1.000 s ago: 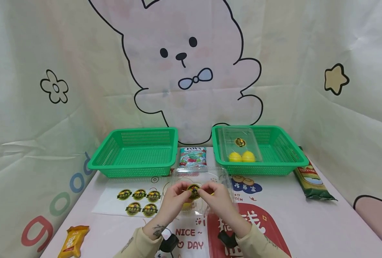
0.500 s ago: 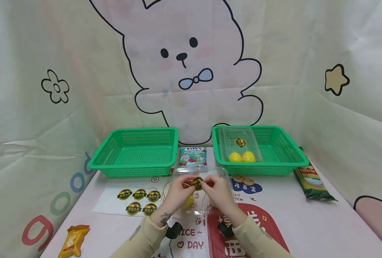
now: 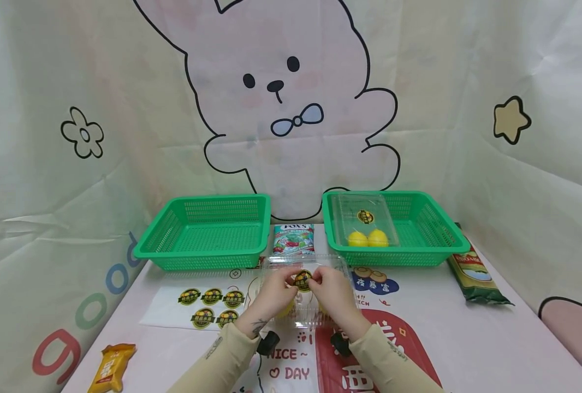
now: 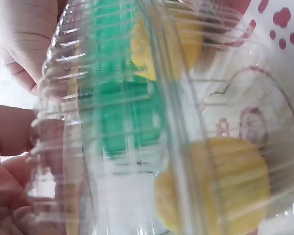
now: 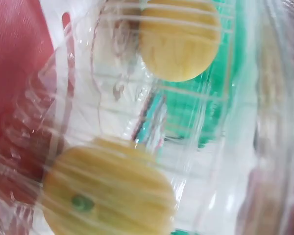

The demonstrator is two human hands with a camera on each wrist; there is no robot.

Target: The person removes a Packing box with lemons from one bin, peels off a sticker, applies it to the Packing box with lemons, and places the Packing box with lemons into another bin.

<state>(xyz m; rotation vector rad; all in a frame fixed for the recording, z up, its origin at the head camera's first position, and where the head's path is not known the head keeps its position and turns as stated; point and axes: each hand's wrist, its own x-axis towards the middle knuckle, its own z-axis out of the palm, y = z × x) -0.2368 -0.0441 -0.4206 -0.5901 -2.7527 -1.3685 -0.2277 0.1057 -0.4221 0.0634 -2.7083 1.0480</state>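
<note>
Both hands meet over a clear plastic clamshell box (image 3: 276, 264) in the middle of the table. Between them they pinch a round black-and-gold sticker (image 3: 303, 280), the left hand (image 3: 271, 299) at its left edge and the right hand (image 3: 336, 297) at its right edge. The sticker lies close over the lid in the head view. Yellow round fruits (image 4: 215, 181) show through the ribbed plastic in the left wrist view. In the right wrist view one fruit (image 5: 110, 191) has a small green spot. A white sheet (image 3: 160, 305) with several matching stickers (image 3: 212, 296) lies to the left.
Two green baskets stand behind: the left basket (image 3: 202, 262) and the right basket (image 3: 409, 259), which holds a stickered clear box (image 3: 384, 210) with yellow fruits. A candy bag (image 3: 294, 240) lies between them. A green-gold packet (image 3: 477, 278) lies right, an orange packet (image 3: 111, 368) front left.
Both hands have moved a little away from the body and to the right with the sticker over the box lid. In the last half second they have shifted only slightly.
</note>
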